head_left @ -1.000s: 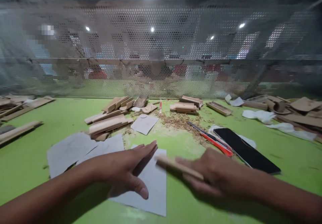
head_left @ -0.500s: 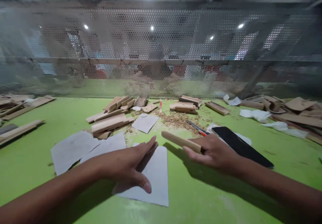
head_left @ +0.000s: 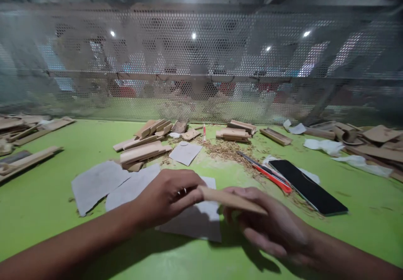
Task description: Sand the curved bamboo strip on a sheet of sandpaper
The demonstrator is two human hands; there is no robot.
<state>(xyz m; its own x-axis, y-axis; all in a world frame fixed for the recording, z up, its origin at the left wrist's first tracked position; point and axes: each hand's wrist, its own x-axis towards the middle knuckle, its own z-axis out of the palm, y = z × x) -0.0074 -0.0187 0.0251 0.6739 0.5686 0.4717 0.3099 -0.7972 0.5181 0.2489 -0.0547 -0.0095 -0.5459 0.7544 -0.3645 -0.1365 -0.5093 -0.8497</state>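
Observation:
A flat, pale strip of bamboo [head_left: 234,200] is held level between my two hands, above a white paper-like sheet [head_left: 206,225] on the green table. My left hand [head_left: 171,196] pinches the strip's left end between thumb and fingers. At the other end, my right hand [head_left: 270,221] grips it near the thumb, the lower fingers loosely curled and slightly blurred. Right of the hands lie a red-handled cutter knife [head_left: 273,179] and a black phone [head_left: 310,187]. More white sheets [head_left: 94,185] lie left of my left hand.
Split bamboo pieces [head_left: 145,152] are stacked at mid-left, with others [head_left: 233,134] at the back centre. Shavings [head_left: 223,149] surround a small red-and-white tube [head_left: 204,132]. Scrap wood [head_left: 374,141] and crumpled tissue [head_left: 324,146] lie at right. A perforated metal screen [head_left: 195,53] stands behind the table [head_left: 141,259].
My left hand has risen off the white sheet and taken the strip's left end. My right hand has moved nearer the camera with the strip, uncovering the knife's red handle.

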